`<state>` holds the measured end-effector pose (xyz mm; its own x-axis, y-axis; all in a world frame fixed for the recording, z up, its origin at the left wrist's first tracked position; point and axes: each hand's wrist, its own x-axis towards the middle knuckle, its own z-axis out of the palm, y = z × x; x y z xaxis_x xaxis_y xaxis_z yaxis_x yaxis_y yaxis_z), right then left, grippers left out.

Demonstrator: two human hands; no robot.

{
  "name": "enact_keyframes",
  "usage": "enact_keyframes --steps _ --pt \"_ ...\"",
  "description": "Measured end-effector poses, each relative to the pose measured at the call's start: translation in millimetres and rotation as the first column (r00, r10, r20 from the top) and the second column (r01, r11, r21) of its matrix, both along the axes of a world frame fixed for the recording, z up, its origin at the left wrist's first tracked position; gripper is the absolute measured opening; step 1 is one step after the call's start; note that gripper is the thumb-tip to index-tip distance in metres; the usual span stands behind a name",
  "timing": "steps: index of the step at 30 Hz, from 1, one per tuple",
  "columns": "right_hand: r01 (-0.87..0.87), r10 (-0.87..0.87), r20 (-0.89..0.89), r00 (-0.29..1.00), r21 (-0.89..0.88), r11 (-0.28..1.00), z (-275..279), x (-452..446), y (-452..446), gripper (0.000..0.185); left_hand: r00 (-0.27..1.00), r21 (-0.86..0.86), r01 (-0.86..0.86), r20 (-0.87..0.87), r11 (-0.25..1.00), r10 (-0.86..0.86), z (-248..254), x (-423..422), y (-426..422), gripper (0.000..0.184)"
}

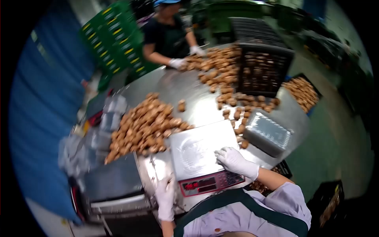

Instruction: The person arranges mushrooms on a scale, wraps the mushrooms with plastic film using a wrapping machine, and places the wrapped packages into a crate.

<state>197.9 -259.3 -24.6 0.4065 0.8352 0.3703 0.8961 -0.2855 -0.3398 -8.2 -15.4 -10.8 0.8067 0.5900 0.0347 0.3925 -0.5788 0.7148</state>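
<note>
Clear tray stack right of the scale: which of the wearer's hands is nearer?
Right. The right hand is at the scale's right edge, just left of the clear tray stack; the left hand is farther away, beyond the scale's left side.

Left hand [164, 195]: white-gloved, fingers pointing forward, blurred; we cannot tell its grip.
Left forearm [167, 228]: bare, nearly straight behind it.
Right hand [236, 162]: white-gloved, back uppermost, palm hidden, our fingers [223, 154] loosely bent, pointing inward.
Right forearm [273, 179]: bare below our pale sleeve [290, 199], angled inward.
</note>
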Motion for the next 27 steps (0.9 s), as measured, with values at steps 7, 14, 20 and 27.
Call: enact_keyframes --steps 7,14,20,27 --pt "-0.207 0.135 -0.350 0.927 -0.177 0.962 19.2 28.0 10.6 0.029 0.955 -0.159 -0.246 0.127 0.956 0.267 -52.3 7.4 4.5 0.041" --pt "0.021 -0.163 -0.660 0.733 -0.217 0.976 34.6 112.6 68.2 0.045 0.667 -0.996 -0.067 -0.090 -0.061 0.740 -99.9 50.1 43.9 0.069" --pt "0.244 -0.192 -0.911 0.365 -0.106 0.964 -19.6 224.1 170.7 0.073 0.621 -0.988 0.108 -0.022 -0.114 0.783 -104.6 120.6 96.8 0.088" --pt "0.312 0.127 -0.982 -0.140 0.078 0.947 -129.0 292.3 273.1 0.073 0.663 -0.947 0.299 0.116 -0.120 0.740 -123.3 195.5 140.8 0.079"
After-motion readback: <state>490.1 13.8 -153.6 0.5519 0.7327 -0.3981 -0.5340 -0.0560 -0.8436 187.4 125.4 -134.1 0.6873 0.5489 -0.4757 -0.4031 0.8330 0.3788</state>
